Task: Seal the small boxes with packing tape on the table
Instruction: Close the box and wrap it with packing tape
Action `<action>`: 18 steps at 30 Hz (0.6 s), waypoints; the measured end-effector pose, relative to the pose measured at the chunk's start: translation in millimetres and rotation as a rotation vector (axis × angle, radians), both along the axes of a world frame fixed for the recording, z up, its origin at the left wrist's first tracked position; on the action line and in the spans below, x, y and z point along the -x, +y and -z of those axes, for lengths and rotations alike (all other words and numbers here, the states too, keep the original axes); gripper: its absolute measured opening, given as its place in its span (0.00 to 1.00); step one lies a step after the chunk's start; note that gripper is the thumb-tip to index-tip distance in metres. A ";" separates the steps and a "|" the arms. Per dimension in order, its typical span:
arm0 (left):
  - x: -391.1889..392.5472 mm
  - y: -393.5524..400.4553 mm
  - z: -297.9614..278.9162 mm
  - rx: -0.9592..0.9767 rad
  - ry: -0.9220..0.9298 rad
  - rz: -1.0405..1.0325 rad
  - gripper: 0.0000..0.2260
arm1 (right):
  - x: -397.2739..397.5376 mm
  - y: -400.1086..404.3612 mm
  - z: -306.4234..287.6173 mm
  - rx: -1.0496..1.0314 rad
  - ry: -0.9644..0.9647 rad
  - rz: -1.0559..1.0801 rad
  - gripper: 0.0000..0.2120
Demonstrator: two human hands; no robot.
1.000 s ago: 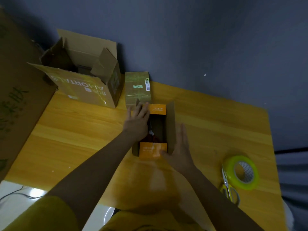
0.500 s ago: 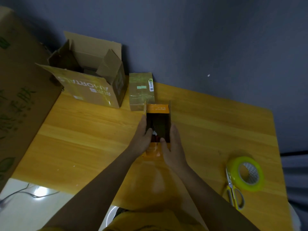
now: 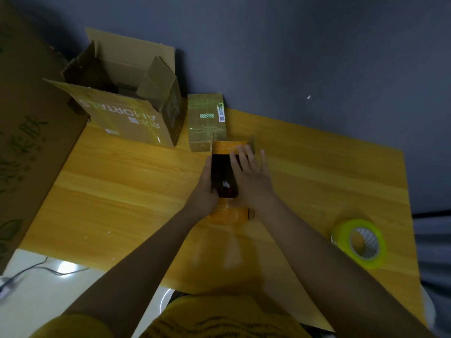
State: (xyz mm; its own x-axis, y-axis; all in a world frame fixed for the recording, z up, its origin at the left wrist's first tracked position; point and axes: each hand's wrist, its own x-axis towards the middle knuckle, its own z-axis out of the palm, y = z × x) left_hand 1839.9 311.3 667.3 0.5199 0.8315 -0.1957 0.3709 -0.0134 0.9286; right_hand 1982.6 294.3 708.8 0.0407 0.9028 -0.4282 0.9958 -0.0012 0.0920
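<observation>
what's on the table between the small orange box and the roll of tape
In the head view, only bare wooden table shows between the small orange box and the tape roll; the right forearm crosses its near part.

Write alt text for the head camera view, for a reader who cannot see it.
A person's left hand and right hand work at the flaps of a small open orange box on a wooden table. Behind it stand a taped small box and a large open carton; a roll of tape lies at right.
</observation>
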 end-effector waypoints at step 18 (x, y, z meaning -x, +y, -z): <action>-17.0 -5.4 19.0 -0.138 0.625 0.166 0.26 | -57.6 -10.5 15.8 -0.403 0.549 0.168 0.33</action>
State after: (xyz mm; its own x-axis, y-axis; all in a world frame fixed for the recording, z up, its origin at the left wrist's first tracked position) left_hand 1856.9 305.9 648.3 0.4664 0.7895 -0.3990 0.8221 -0.2204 0.5249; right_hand 2040.2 283.8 693.0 0.0669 0.9959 -0.0601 0.8815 -0.0872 -0.4641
